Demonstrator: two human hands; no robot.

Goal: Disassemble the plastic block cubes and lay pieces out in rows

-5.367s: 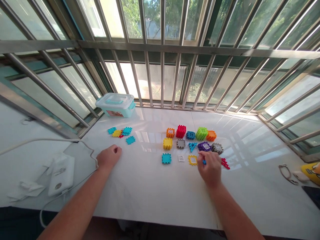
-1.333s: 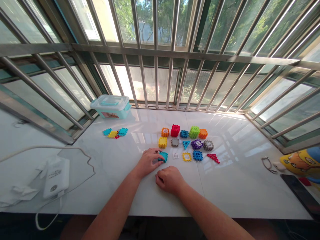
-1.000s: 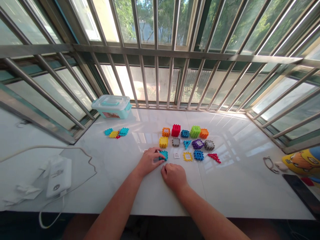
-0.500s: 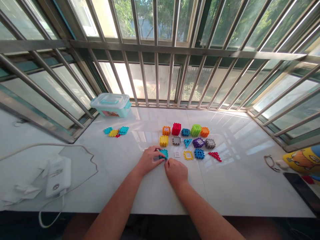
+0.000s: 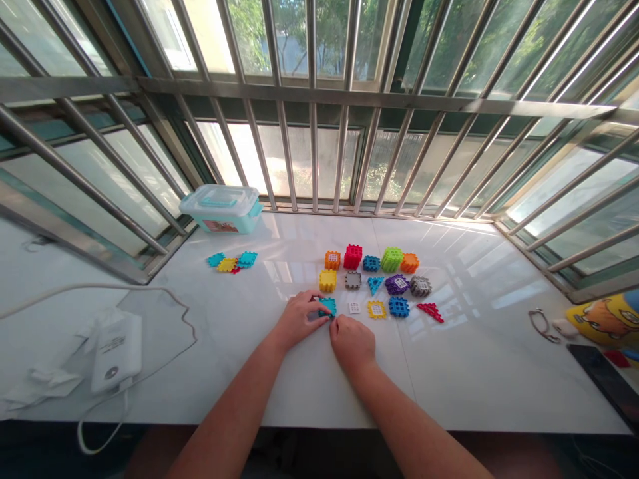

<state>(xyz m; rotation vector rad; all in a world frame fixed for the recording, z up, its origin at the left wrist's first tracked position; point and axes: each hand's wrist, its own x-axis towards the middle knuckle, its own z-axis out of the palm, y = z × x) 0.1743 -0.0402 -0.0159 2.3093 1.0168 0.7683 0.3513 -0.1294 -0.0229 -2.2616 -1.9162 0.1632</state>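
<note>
My left hand (image 5: 298, 318) grips a teal notched building tile (image 5: 328, 306) by its left side, thumb along the near edge and fingers over the far edge. Beside it, my right hand (image 5: 353, 339) is curled closed, its fingertips at the tile's near right corner. Whatever the right fingertips pinch is hidden. Just right of the tile lie a small white lattice square (image 5: 354, 308), a yellow tile (image 5: 377, 309) with a white centre and blue tiles (image 5: 399, 307). Behind my hands stands a yellow tile stack (image 5: 328, 280), next to a grey tile (image 5: 353, 280).
Further back are red (image 5: 353, 256), green (image 5: 392, 259) and purple (image 5: 397, 285) stacks. Red triangles (image 5: 430, 312) lie right. Joined teal and yellow tiles (image 5: 227, 265) sit left, before a lidded box (image 5: 221, 209). A power bank (image 5: 117, 352), a cable and a phone (image 5: 606, 382) flank the tabletop.
</note>
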